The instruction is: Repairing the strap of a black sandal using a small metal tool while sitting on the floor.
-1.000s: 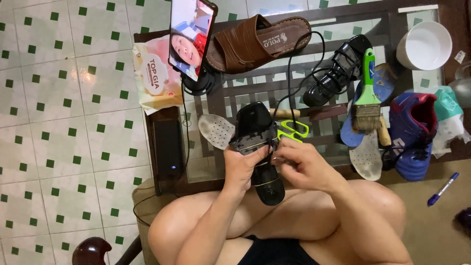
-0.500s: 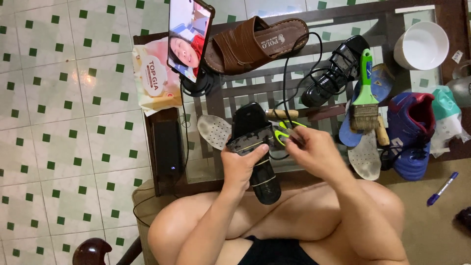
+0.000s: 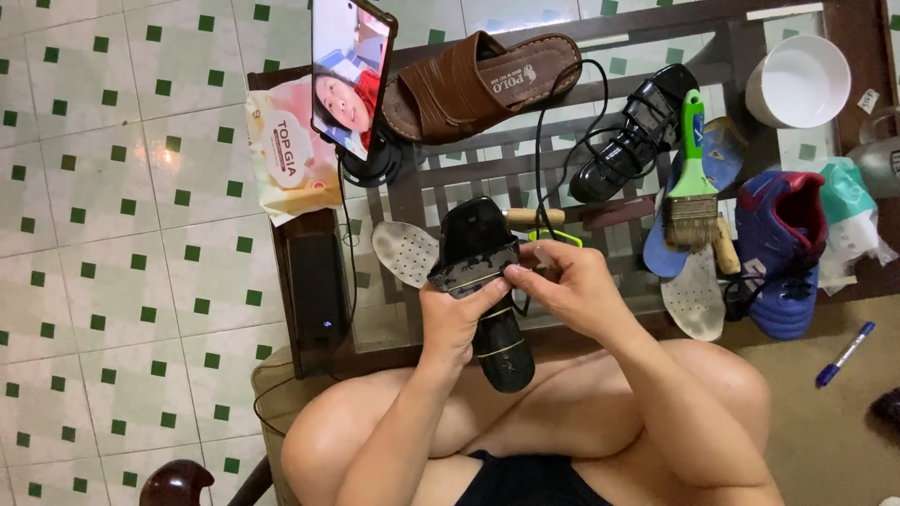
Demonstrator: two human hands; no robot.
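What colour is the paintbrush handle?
Green, on the paintbrush, seen in the head view.

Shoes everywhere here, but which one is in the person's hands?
The black sandal, gripped by the left hand and right hand. The brown sandal, strappy black sandal and blue shoe lie untouched on the table.

**Right hand drops back onto the sandal strap**

A second ago the right hand (image 3: 572,290) was down at the black sandal (image 3: 483,281), then it lifted toward the yellow-green clip (image 3: 555,237) on the counter (image 3: 600,169), fingers up by it. Now it has come back down, fingertips pinching at the strap edge beside the left hand (image 3: 459,314). The sandal has tipped a little, its toe pointing more steeply up toward the counter. The clip, covered by the fingers half a second ago, shows again just above the knuckles.
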